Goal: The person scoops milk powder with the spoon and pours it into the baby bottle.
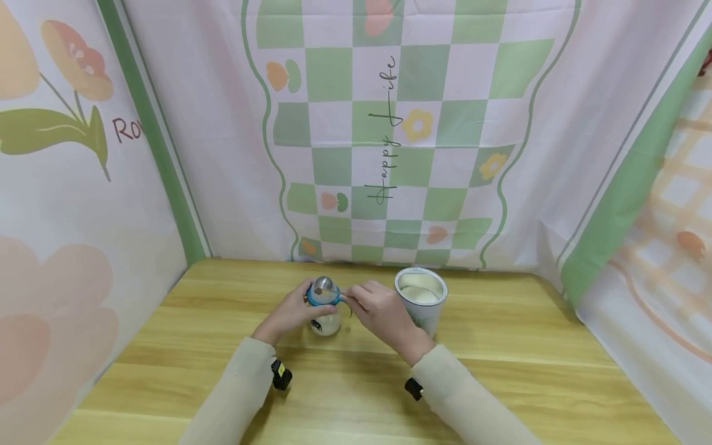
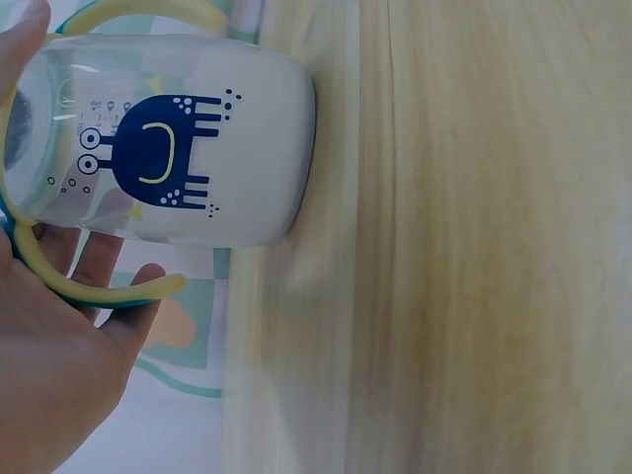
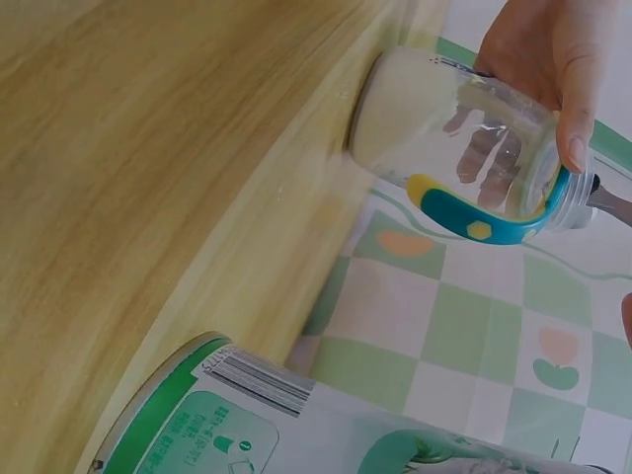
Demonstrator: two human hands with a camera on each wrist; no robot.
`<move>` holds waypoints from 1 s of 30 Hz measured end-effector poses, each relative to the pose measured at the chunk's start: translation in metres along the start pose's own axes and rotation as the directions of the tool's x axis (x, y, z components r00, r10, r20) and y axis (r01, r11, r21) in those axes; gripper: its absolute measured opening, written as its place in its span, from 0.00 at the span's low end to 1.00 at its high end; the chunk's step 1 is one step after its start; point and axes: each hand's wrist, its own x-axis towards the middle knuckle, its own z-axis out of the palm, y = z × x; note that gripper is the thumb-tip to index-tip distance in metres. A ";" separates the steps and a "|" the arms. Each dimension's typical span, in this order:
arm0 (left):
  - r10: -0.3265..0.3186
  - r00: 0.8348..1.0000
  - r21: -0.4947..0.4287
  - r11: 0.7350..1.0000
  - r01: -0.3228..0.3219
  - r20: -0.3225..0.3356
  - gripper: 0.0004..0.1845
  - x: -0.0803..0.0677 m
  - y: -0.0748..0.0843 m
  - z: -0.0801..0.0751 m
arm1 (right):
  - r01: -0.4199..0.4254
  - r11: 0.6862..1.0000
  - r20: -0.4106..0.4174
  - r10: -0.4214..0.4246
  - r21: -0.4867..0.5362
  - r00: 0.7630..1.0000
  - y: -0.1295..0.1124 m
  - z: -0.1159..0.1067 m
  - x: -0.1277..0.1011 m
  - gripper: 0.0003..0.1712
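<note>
A clear baby bottle (image 1: 326, 312) with a blue collar, yellow-blue handles and a navy monster print (image 2: 158, 150) stands on the wooden table (image 1: 500, 364). White powder fills its bottom (image 3: 395, 109). My left hand (image 1: 300, 306) grips the bottle round its upper part, with the fingers showing through the glass in the right wrist view. My right hand (image 1: 356, 299) pinches the handle of a metal spoon (image 1: 324, 285), whose bowl sits over the bottle's mouth. The spoon's handle (image 3: 610, 203) juts out past the collar.
An open white and green tin (image 1: 421, 295) of pale powder stands just right of my right hand, close to the wrist; its labelled side (image 3: 296, 425) fills the bottom of the right wrist view. Printed cloth walls (image 1: 389, 136) close in the table on three sides.
</note>
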 end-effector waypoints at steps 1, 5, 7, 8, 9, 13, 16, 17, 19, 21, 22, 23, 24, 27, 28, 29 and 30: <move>-0.003 1.000 0.001 1.000 0.003 0.001 0.33 0.000 0.000 0.000 | -0.003 1.000 0.003 0.003 -0.001 1.000 0.000 0.000 0.000 0.13; -0.013 1.000 -0.002 1.000 0.013 0.014 0.34 -0.001 0.000 0.000 | -0.044 0.999 0.021 0.044 0.003 0.999 -0.002 -0.001 0.000 0.13; -0.016 1.000 -0.007 1.000 0.016 0.019 0.35 -0.001 -0.001 0.000 | -0.072 0.997 0.026 0.072 0.009 0.997 -0.003 -0.001 0.000 0.12; -0.018 1.000 -0.009 1.000 0.018 0.021 0.35 -0.001 -0.001 0.000 | -0.085 0.996 0.026 0.084 0.015 0.996 -0.003 -0.002 0.001 0.11; -0.021 1.000 -0.009 1.000 0.021 0.022 0.35 -0.001 -0.001 0.000 | -0.098 0.995 0.025 0.098 0.018 0.995 -0.003 -0.002 0.001 0.10; -0.025 1.000 0.006 1.000 0.025 0.009 0.36 -0.001 0.000 0.000 | -0.150 0.987 0.010 0.150 0.055 0.989 -0.003 -0.004 0.003 0.06; -0.027 1.000 0.010 1.000 0.027 0.004 0.35 -0.001 0.001 0.000 | -0.194 0.976 -0.002 0.195 0.100 0.981 -0.003 -0.005 0.005 0.04; -0.028 1.000 0.010 1.000 0.028 0.003 0.35 -0.001 0.001 0.000 | -0.205 0.972 -0.007 0.207 0.111 0.978 -0.002 -0.004 0.005 0.04; -0.028 1.000 0.006 1.000 0.028 0.004 0.35 -0.001 0.001 0.000 | -0.233 0.962 -0.011 0.237 0.139 0.972 -0.002 -0.005 0.006 0.03; -0.027 1.000 0.006 1.000 0.027 0.006 0.35 -0.001 0.001 0.000 | -0.266 0.949 -0.015 0.273 0.168 0.962 -0.003 -0.005 0.006 0.03; -0.027 1.000 0.007 1.000 0.027 0.007 0.36 -0.001 0.001 0.000 | -0.284 0.941 -0.017 0.292 0.182 0.956 -0.003 -0.005 0.007 0.03; -0.029 1.000 0.009 1.000 0.029 0.007 0.37 -0.001 0.001 0.000 | -0.304 0.932 -0.018 0.313 0.197 0.949 -0.002 -0.006 0.007 0.03; -0.029 1.000 0.012 1.000 0.029 0.007 0.38 -0.001 0.001 0.000 | -0.326 0.921 -0.019 0.338 0.213 0.941 -0.002 -0.006 0.008 0.03; -0.031 0.999 0.022 0.999 0.031 0.007 0.39 -0.001 0.002 -0.001 | -0.392 0.883 -0.018 0.410 0.257 0.912 -0.002 -0.006 0.008 0.02; -0.033 0.999 0.025 0.999 0.033 0.005 0.39 -0.001 0.002 -0.001 | -0.412 0.870 -0.016 0.431 0.270 0.902 -0.001 -0.007 0.009 0.02; -0.037 0.999 0.029 0.999 0.036 0.002 0.38 -0.001 0.002 -0.001 | -0.436 0.854 -0.009 0.457 0.285 0.889 -0.001 -0.007 0.009 0.02; -0.037 0.999 0.032 0.999 0.037 0.000 0.37 -0.001 0.002 -0.001 | -0.461 0.834 -0.001 0.484 0.302 0.875 -0.001 -0.008 0.009 0.03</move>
